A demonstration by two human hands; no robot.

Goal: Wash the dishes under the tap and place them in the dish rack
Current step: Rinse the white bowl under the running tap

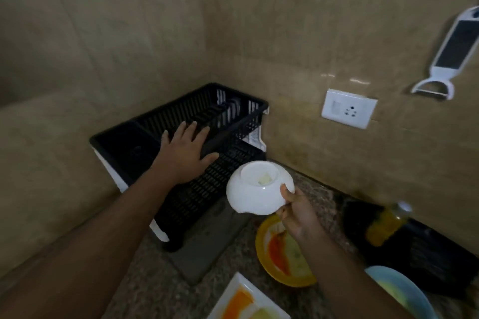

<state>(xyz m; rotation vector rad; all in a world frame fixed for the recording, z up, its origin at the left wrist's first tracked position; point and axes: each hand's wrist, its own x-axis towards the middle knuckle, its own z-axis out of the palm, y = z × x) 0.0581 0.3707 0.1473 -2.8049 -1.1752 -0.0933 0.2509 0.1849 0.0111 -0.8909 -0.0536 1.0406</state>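
bowl (259,189): glossy white ceramic | dish rack (197,116): matt black slotted plastic | countertop (155,280): speckled stone

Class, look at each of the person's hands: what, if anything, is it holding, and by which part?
The right hand holds a white bowl, turned upside down, by its rim. The left hand holds nothing; it is spread open over the black dish rack.

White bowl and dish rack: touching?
Apart. In the head view the white bowl is held upside down in the right hand, in front of the rack, not resting on it.
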